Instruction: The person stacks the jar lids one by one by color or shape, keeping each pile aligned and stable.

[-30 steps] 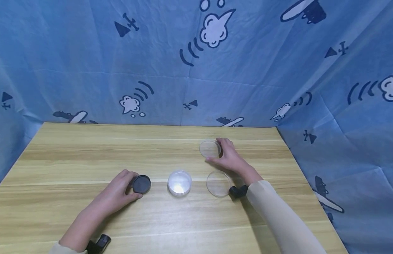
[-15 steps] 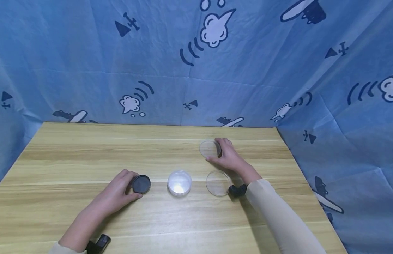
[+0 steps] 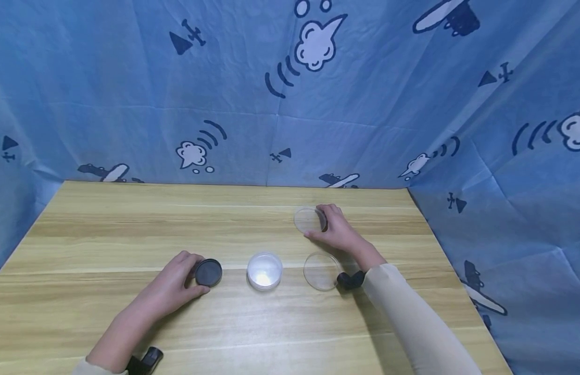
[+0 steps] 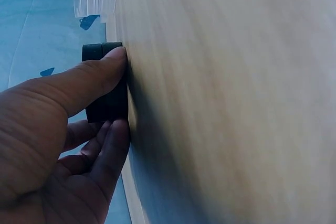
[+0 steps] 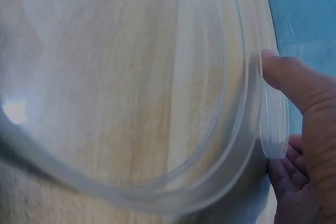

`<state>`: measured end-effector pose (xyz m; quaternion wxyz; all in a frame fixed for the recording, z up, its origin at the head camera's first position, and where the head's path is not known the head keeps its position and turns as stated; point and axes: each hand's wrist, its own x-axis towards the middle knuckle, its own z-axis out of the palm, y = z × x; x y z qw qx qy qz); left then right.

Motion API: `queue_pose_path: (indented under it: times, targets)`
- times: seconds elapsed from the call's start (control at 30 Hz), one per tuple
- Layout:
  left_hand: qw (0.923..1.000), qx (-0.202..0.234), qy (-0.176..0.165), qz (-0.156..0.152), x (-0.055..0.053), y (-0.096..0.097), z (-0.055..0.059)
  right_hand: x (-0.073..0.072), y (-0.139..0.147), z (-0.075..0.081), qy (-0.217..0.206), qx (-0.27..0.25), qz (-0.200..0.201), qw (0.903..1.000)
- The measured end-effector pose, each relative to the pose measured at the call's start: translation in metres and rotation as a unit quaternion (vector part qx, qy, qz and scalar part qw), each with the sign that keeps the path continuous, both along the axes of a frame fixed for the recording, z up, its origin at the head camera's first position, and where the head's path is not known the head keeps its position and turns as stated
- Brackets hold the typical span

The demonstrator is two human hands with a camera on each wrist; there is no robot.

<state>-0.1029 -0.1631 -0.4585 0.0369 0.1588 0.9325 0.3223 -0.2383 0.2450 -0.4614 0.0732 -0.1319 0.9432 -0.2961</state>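
My left hand [image 3: 170, 286] holds a small stack of black round caps [image 3: 209, 273] low at the tabletop, thumb on the near side and fingers on the far side. In the left wrist view the black stack [image 4: 107, 109] shows a seam between two layers. Farther back on the right, my right hand [image 3: 338, 230] grips a clear petri dish [image 3: 307, 220] by its right side, thumb in front and fingers behind. In the right wrist view that dish [image 5: 274, 121] stands beyond a larger-looking clear dish [image 5: 210, 184] close to the camera.
A stack of clear petri dishes [image 3: 264, 271] stands between the hands. Just left of the right wrist's black camera [image 3: 351, 282] lies another clear dish [image 3: 322, 271]. Blue patterned cloth [image 3: 252, 94] rises behind the wooden table [image 3: 252, 328] and along its right side.
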Motion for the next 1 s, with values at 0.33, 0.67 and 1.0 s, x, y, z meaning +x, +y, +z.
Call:
queue_pose_path:
  times: [0.33, 0.67, 1.0]
  targets:
    - [1.0000, -0.004, 0.003, 0.002, -0.0012, -0.0006, -0.0007, 0.0006, 0.0012, -0.0005, 0.000, -0.003, -0.001, 1.0000]
    - [1.0000, 0.000, 0.006, 0.000, -0.0014, -0.0011, -0.0016, 0.0014, 0.0013, -0.0011, 0.011, -0.003, 0.002, 0.9999]
    - [1.0000, 0.007, 0.004, -0.003, -0.0010, -0.0011, -0.0027, 0.0048, 0.0032, -0.0017, 0.002, -0.003, -0.003, 1.0000]
